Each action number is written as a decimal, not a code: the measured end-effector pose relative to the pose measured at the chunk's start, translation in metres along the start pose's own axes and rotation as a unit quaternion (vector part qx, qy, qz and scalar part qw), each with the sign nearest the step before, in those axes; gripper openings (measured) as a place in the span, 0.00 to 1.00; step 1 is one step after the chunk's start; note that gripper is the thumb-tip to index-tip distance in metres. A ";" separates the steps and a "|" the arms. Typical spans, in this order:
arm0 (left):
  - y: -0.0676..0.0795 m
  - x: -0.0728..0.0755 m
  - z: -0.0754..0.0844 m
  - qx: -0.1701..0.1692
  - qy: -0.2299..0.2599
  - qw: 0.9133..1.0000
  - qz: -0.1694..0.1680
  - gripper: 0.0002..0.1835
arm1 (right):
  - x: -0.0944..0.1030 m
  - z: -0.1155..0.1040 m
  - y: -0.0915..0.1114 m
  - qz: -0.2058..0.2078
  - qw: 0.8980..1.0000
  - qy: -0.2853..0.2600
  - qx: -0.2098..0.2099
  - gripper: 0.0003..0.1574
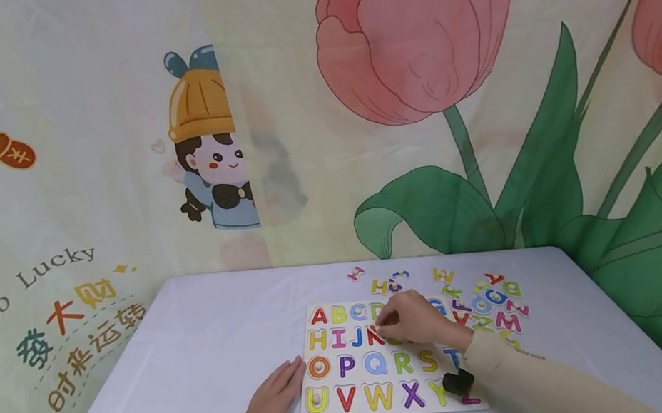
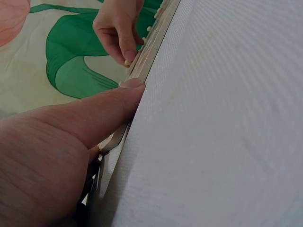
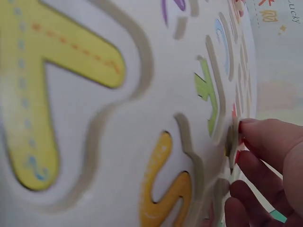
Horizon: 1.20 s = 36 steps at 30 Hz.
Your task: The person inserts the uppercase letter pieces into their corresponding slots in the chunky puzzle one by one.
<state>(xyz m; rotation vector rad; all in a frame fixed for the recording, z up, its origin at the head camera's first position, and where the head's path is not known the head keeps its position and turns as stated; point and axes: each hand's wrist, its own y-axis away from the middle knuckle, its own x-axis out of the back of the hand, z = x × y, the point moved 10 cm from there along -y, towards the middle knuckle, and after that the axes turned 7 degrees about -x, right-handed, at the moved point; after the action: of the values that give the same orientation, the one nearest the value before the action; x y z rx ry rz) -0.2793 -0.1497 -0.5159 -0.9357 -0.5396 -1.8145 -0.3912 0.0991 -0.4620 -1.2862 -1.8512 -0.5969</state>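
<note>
A pale alphabet puzzle board (image 1: 361,378) with printed letter recesses lies on the table. My left hand (image 1: 268,408) rests at its left side, fingers straight along the edge; in the left wrist view the thumb (image 2: 111,101) lies against the board's edge. Over the upper middle of the board, my right hand (image 1: 416,316) pinches a thin letter piece with red on it (image 3: 235,142) between thumb and fingers, close by the K recess. Its letter is mostly hidden by the fingers. Knobbed pieces sit in the O (image 1: 320,367) and U (image 1: 316,398) recesses.
Several loose letter pieces lie beyond and to the right of the board, among them a pink M (image 1: 507,321) and a yellow W (image 1: 444,275). A white cloth covers the table (image 1: 199,357). Behind it hangs a printed curtain (image 1: 288,98) with tulips. A black device (image 1: 458,383) sits at my right wrist.
</note>
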 end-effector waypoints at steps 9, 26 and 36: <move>0.000 0.000 0.000 0.008 -0.009 1.000 0.000 0.56 | -0.007 0.010 0.008 0.025 0.998 -0.051 -0.031 0.05; 0.001 -0.001 -0.001 0.001 -0.011 1.000 0.002 0.56 | -0.018 0.013 0.007 0.058 0.994 -0.064 -0.071 0.04; 0.001 0.000 0.000 0.005 -0.011 1.000 0.001 0.56 | -0.020 0.013 0.006 0.064 0.994 -0.060 -0.070 0.04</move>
<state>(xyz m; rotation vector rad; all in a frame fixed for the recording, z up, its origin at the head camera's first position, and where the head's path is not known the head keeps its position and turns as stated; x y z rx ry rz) -0.2786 -0.1497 -0.5162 -0.9514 -0.5608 -1.8003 -0.3866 0.1003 -0.4864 -1.5503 -1.8319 -0.6001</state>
